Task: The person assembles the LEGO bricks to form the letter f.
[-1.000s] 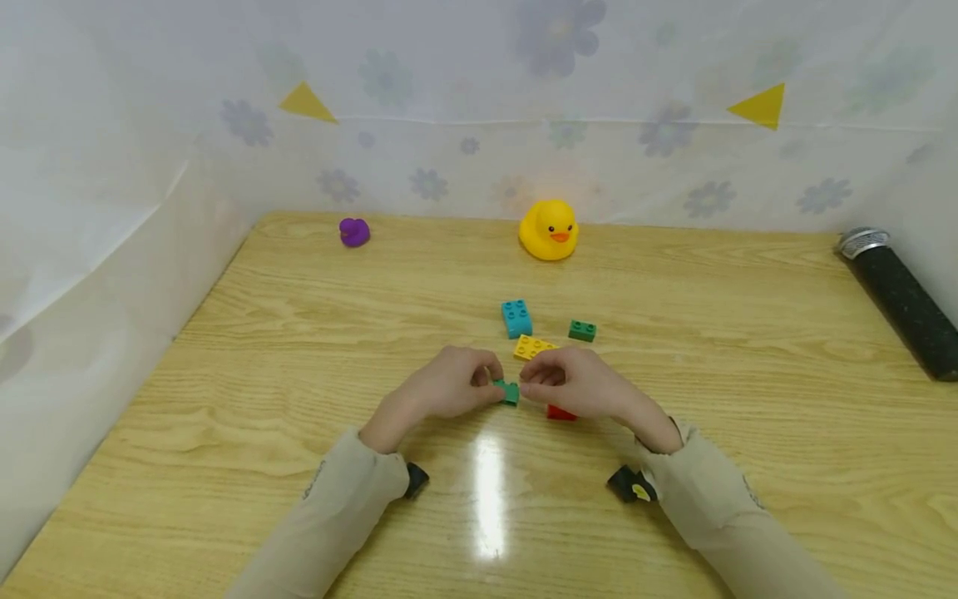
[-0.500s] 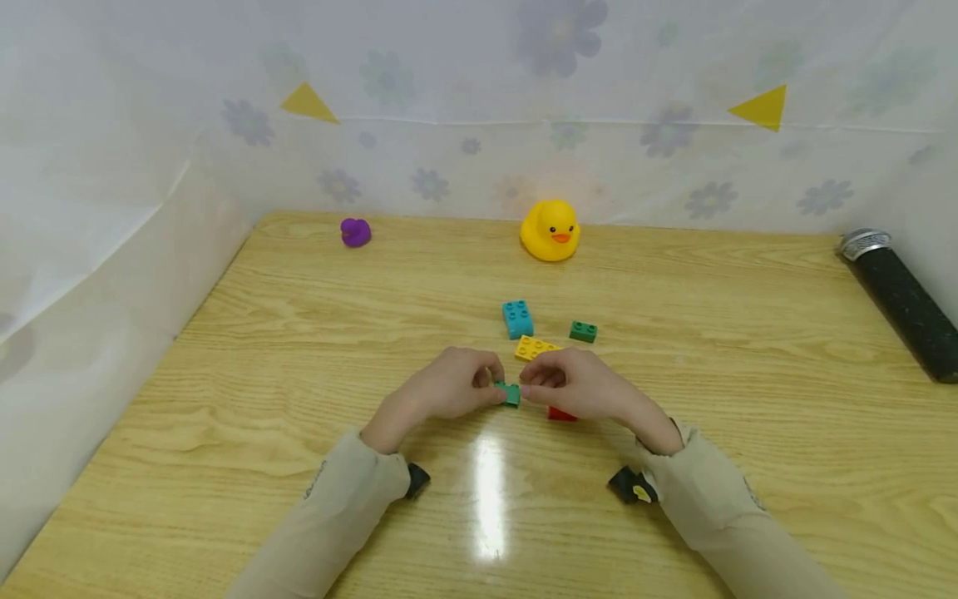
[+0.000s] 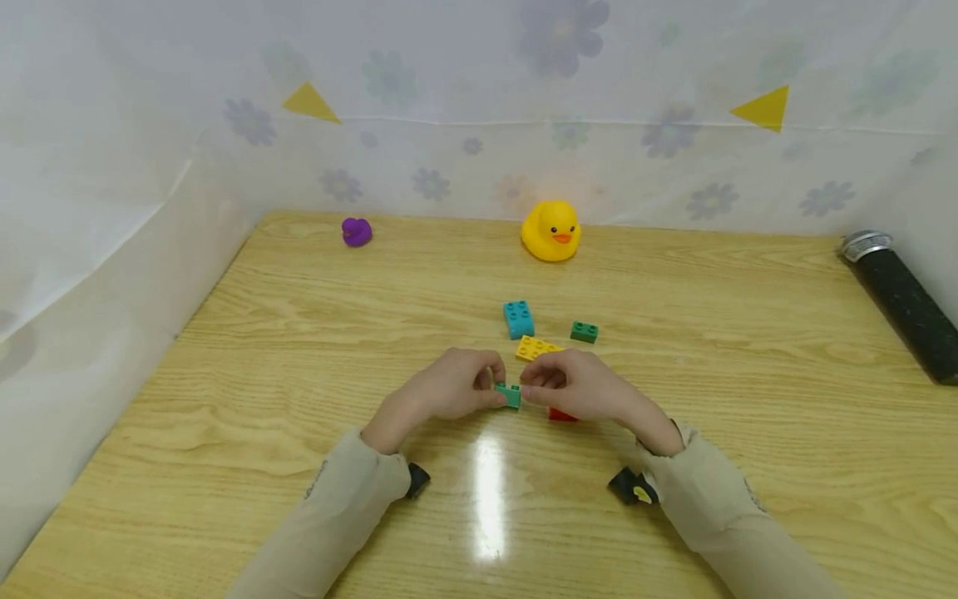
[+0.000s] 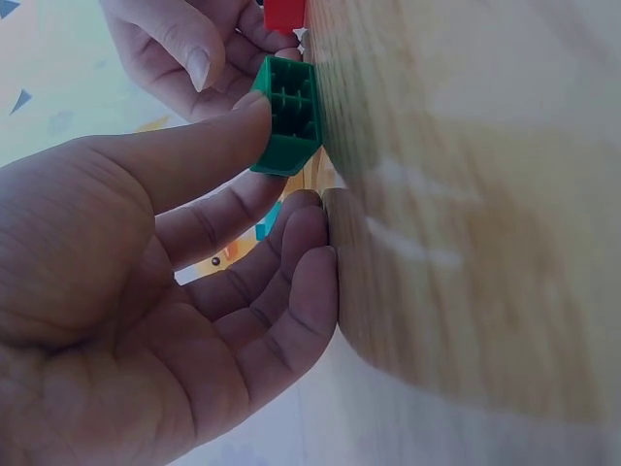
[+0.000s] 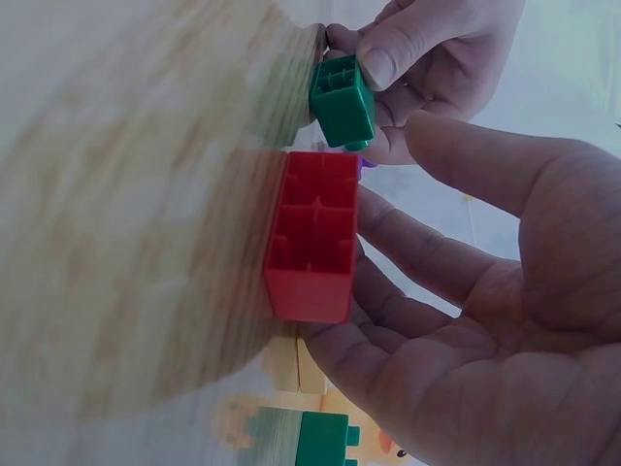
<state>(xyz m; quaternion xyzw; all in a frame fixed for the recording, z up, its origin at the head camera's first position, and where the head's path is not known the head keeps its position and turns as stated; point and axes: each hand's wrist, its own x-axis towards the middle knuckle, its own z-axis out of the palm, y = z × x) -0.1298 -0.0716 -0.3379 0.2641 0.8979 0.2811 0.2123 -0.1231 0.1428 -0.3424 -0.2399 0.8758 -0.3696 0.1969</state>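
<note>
My left hand (image 3: 452, 384) pinches a green brick (image 3: 512, 398) between thumb and fingers. In the left wrist view the hollow underside of that brick (image 4: 287, 153) faces the camera. My right hand (image 3: 580, 384) is just right of it, fingers bent loosely and thumb apart from them. Beside the right fingers lies a red brick (image 3: 562, 414), partly hidden in the head view; the right wrist view shows this red brick (image 5: 309, 293) in front of the lower fingers, clear of the thumb. Beyond the right fingertips is a yellow brick (image 3: 528, 349), partly covered by the hand.
Behind the hands are a blue brick (image 3: 518, 319) and a darker green brick (image 3: 584, 332). A yellow duck (image 3: 551, 233) and a small purple duck (image 3: 357, 232) stand near the table's back edge. A black microphone (image 3: 906, 304) lies at the far right.
The green brick in my left fingers has tilted slightly, with more of its side showing. Both hands have stayed nearly in place.
</note>
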